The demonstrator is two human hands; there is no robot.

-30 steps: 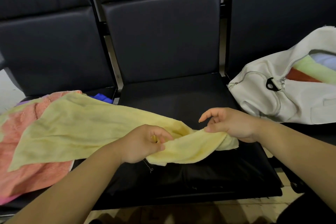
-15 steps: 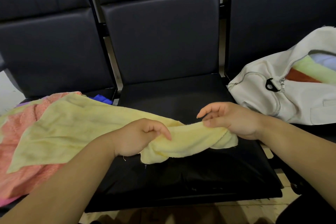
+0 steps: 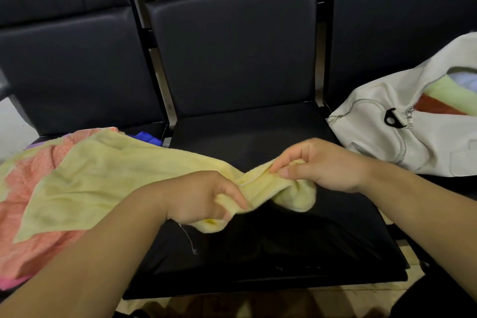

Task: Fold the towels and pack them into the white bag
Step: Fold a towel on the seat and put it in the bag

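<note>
A pale yellow towel (image 3: 108, 178) stretches from the left seat across to the middle seat, twisted and bunched at its right end. My left hand (image 3: 204, 199) grips the bunched edge from below. My right hand (image 3: 317, 165) pinches the towel's end between thumb and fingers, just right of the left hand. An orange-pink towel (image 3: 38, 235) lies under the yellow one on the left seat. The white bag (image 3: 413, 145) sits unzipped on the right seat, with folded green, red and light blue towels showing inside.
Three dark padded chairs stand in a row; the middle seat (image 3: 271, 253) lies under my hands. A blue cloth (image 3: 147, 136) peeks out behind the towel pile. A loose thread hangs below my left hand. Pale floor shows past the seat's front edge.
My right hand has closed its fingers onto the towel's end and lifted it slightly. My left hand has shifted its grip along the bunched edge.
</note>
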